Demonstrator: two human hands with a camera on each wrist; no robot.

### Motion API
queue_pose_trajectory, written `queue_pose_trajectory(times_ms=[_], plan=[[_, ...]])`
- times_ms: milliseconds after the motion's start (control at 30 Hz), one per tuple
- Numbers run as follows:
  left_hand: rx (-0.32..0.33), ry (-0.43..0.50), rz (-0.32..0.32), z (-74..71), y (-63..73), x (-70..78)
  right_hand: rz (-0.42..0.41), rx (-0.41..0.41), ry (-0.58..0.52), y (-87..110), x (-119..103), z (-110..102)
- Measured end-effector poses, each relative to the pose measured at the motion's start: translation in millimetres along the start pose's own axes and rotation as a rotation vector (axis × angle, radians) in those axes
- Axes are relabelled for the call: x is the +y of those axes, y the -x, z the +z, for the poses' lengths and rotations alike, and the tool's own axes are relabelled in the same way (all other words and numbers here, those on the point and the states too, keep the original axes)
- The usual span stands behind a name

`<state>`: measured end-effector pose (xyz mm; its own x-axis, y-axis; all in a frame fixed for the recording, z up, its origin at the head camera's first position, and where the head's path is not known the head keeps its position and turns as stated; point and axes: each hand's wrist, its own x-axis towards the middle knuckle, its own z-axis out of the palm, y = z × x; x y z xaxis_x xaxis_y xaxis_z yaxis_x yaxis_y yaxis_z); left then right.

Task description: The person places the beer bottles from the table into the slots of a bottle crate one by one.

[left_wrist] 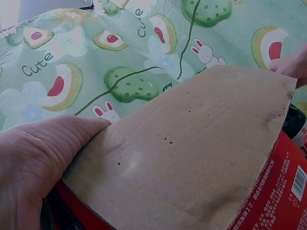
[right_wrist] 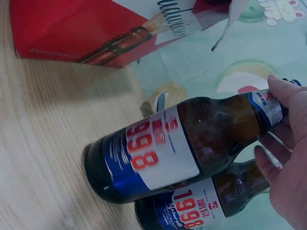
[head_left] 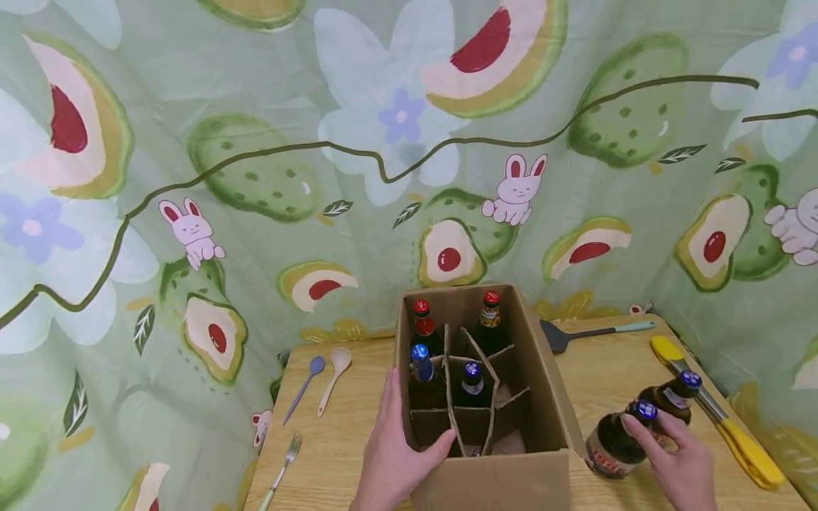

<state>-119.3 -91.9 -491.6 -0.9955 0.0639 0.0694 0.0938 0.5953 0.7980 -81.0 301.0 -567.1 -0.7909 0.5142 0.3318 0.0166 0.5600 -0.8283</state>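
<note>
A cardboard box (head_left: 492, 490) with dividers holds two red-capped bottles (head_left: 490, 319) at the back and two blue-capped bottles (head_left: 472, 383) in front of them. My left hand (head_left: 399, 451) grips its near left corner, fingers along the outer wall, thumb over the front rim. In the left wrist view, a brown flap (left_wrist: 192, 143) hides those fingers. To the right of the box, my right hand (head_left: 680, 461) pinches a brown beer bottle (right_wrist: 158, 148) by its neck, just under the blue cap. A second such bottle (right_wrist: 201, 203) stands right beside it.
Left of the box lie a blue spoon (head_left: 304, 390), a beige spoon (head_left: 334, 381) and a fork (head_left: 284, 465). On the right are a dark spatula (head_left: 575, 333) and yellow tongs (head_left: 744, 443). A printed curtain (head_left: 358, 234) hangs behind the wooden table (head_left: 345, 454).
</note>
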Motion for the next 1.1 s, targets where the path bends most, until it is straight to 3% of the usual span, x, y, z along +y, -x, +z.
queue_pose_trajectory(times_ms=[200, 333, 500, 600, 833, 1100], plan=[[0.001, -0.001, 0.01, -0.7, 0.3, 1.0, -0.158, 0.182, -0.091, 3.0, -1.5, 5.8], [-0.006, 0.005, 0.011, -1.3, 1.2, 1.5, -0.154, 0.247, -0.127, 3.7, -3.3, 8.7], [-0.002, 0.002, 0.001, -1.2, 1.3, 0.5, -0.1, 0.26, -0.205, -4.2, -18.6, 5.4], [0.001, -0.002, 0.002, -1.1, 0.9, 0.3, -0.137, 0.273, -0.223, -12.3, -32.0, 0.9], [-0.003, -0.004, 0.002, -1.4, 0.3, 0.8, -0.335, 0.303, -0.404, -34.8, -74.5, -9.1], [0.001, -0.004, 0.023, -2.6, 0.9, 1.6, -0.545, 0.362, -0.649, -48.9, -158.4, -23.4]])
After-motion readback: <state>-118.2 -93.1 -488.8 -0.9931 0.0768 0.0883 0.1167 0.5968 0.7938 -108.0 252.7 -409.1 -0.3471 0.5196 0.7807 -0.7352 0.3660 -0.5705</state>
